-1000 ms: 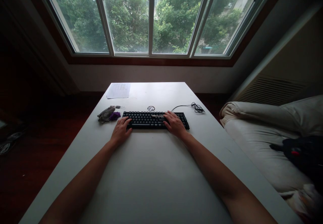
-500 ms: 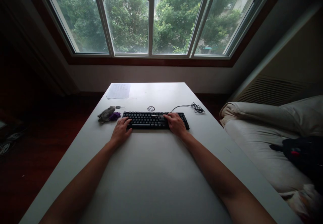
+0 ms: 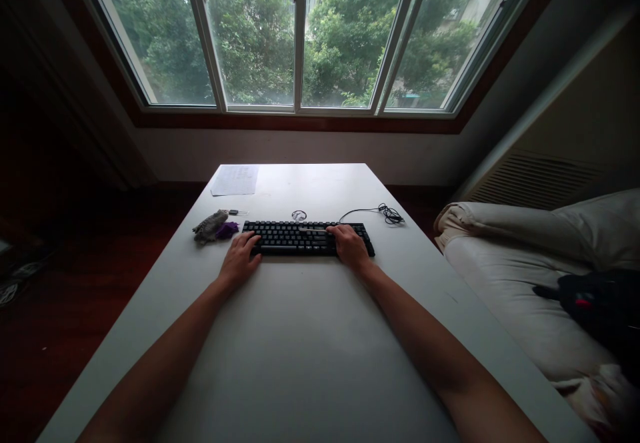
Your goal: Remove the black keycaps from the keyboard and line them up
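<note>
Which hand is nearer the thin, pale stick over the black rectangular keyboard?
The right hand, whose fingers reach the stick; the left hand is away at the left end of the keyboard.

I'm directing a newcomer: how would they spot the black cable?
On the white table below the window, find the black keyboard. Beyond its right part, near the table's right edge, is the black cable, bunched in loops, unlike the small ring to its left.

No text is legible: faint print on a paper sheet, left of the frame's center, and key markings on the black keyboard, mid-frame, are too small to read.
</note>
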Demonstrator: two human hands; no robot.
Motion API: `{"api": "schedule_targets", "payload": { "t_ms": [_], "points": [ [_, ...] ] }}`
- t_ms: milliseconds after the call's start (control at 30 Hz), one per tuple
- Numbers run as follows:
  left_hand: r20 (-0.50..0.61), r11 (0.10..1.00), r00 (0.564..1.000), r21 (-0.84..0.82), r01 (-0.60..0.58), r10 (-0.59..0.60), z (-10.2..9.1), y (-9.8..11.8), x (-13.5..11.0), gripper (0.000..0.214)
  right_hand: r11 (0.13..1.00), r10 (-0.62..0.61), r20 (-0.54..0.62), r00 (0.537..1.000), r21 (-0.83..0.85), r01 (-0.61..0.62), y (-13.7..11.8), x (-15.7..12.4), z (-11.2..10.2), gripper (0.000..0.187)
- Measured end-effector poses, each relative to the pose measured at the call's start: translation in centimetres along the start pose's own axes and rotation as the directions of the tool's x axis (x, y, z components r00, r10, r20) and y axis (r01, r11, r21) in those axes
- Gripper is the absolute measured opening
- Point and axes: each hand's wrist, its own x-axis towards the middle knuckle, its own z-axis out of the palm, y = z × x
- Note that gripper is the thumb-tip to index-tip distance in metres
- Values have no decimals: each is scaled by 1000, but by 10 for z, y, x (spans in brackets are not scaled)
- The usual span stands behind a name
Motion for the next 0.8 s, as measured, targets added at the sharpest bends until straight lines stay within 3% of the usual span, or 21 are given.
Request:
{"api": "schedule_targets", "payload": {
  "t_ms": [167, 333, 633, 800],
  "points": [
    [0, 1000, 1000, -8, 5, -5, 1, -1, 0, 52, 997, -51, 7, 999, 55, 51, 2, 1, 2, 46],
    [3, 1000, 1000, 4, -4, 4, 1, -1, 0, 51, 999, -19, -9, 1000, 38, 19, 11, 0, -1, 50],
    [-2, 1000, 1000, 4, 1, -1, 2, -3, -1, 51, 993, -106, 29, 994, 59, 104, -9, 2, -1, 52],
    [-2, 1000, 1000, -6, 0, 0, 2, -3, 0, 51, 998, -45, -6, 999, 33, 45, 3, 0, -1, 52]
  ]
}}
